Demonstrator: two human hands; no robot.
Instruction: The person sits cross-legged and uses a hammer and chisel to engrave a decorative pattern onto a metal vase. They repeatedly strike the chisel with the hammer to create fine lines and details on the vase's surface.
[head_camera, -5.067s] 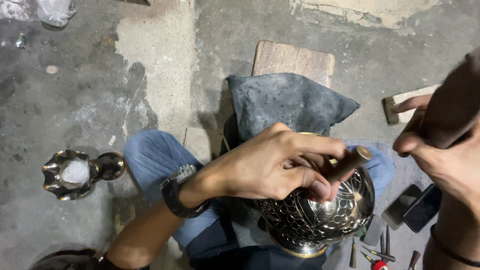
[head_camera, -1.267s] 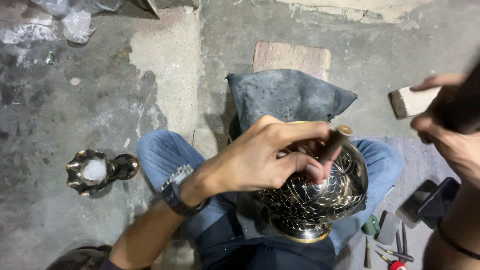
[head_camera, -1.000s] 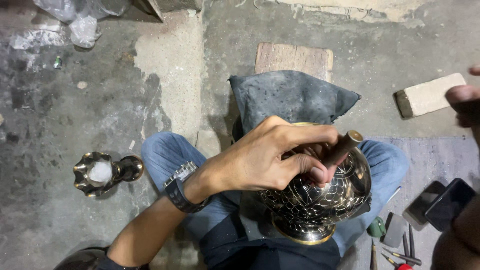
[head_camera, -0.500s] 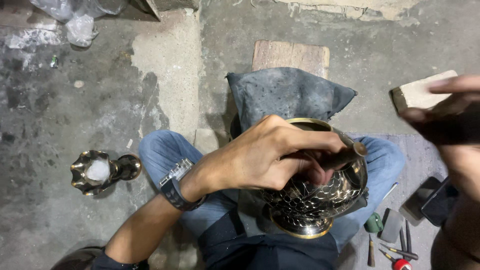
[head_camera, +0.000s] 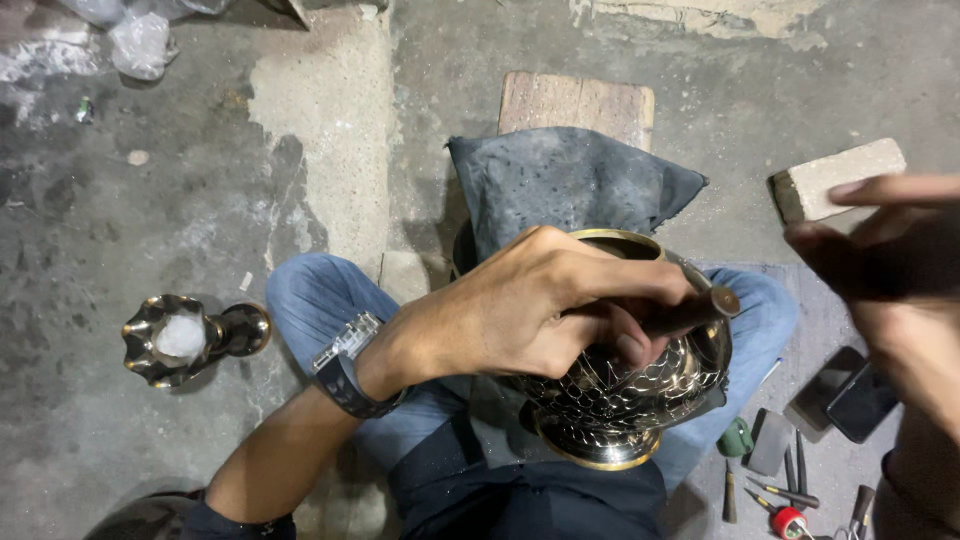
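Seen from the head camera, the person sits on a bare concrete floor (head_camera: 200, 200) with a round metal pot (head_camera: 640, 385) resting in the lap, between knees clad in blue jeans (head_camera: 320, 300). The pot is dark and shiny with a fine engraved pattern over its belly and a gold-coloured rim and foot (its mouth tilts away from the camera).

The left hand (head_camera: 530, 305) lies over the top of the pot, its fingers (head_camera: 620, 340) clenched around a short punch (head_camera: 700, 308) whose flat, round butt end points up and to the right. The tip of the punch is hidden under the hand, so where it meets the pot cannot be told. A wristwatch (head_camera: 345, 365) sits on the left wrist.

The right hand (head_camera: 890, 265) is raised at the right edge, close to the lens and blurred; it seems to be closed around something dark, but what it is cannot be told.

Just behind the pot lies a grey cushion (head_camera: 570, 185), and behind that a wooden block (head_camera: 575, 100). A pale brick (head_camera: 835, 175) lies to the right. A small fluted metal stand (head_camera: 185, 335) lies on its side to the left, well apart from the pot. Small hand tools (head_camera: 785, 485) and a phone (head_camera: 860, 400) lie at the lower right.
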